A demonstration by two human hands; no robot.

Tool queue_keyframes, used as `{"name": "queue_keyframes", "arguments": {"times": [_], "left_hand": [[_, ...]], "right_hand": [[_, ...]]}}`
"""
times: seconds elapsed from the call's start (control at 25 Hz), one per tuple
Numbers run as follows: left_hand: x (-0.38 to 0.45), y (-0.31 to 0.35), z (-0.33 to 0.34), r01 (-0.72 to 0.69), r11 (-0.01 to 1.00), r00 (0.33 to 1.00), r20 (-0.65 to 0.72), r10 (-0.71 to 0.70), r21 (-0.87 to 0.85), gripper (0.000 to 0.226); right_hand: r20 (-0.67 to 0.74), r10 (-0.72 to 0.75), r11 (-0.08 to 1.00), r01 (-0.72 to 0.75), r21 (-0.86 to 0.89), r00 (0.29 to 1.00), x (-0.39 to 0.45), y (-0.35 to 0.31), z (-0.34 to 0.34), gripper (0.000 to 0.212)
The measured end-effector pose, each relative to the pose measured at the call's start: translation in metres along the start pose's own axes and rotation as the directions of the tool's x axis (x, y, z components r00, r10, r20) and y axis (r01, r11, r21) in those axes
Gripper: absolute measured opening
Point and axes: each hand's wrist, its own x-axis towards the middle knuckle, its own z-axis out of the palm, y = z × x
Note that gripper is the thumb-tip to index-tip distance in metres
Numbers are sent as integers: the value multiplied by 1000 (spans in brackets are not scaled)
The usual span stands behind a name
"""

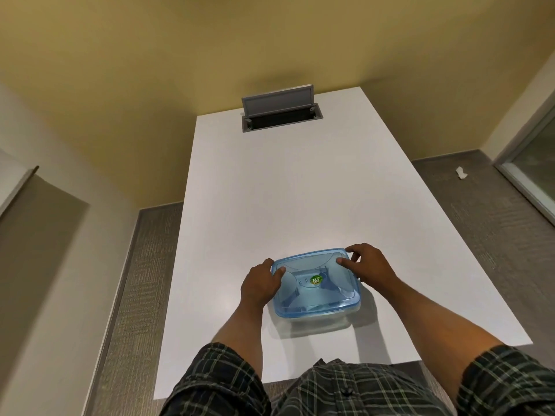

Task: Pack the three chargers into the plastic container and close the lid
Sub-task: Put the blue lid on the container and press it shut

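Container (315, 316) clear, blue lid (315, 283) on — left hand (259, 285) and right hand (371, 265) clasping its sides.

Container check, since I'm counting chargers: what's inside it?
Cannot tell. The blue lid covers the container, with both hands on it; through the tinted plastic no charger shows clearly. None lies on the table.

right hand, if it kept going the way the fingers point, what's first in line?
The right hand points left across the blue lid; past the lid, the left hand at the opposite edge comes first, though depth is uncertain.
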Motion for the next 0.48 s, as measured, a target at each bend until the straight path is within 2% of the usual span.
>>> {"name": "queue_keyframes", "arguments": {"times": [0.24, 0.4, 0.48], "left_hand": [[6, 2, 3, -29, 997, 999, 25, 28, 72, 51], [8, 8, 6, 4, 993, 995, 102, -16, 121, 52], [9, 11, 7, 20, 987, 990, 138, -42, 159, 55]], "right_hand": [[40, -45, 997, 48, -60, 998, -4, 3, -1, 52], [75, -83, 991, 90, -102, 994, -3, 2, -1, 47], [124, -100, 984, 117, -135, 987, -2, 2, -3, 54]]}}
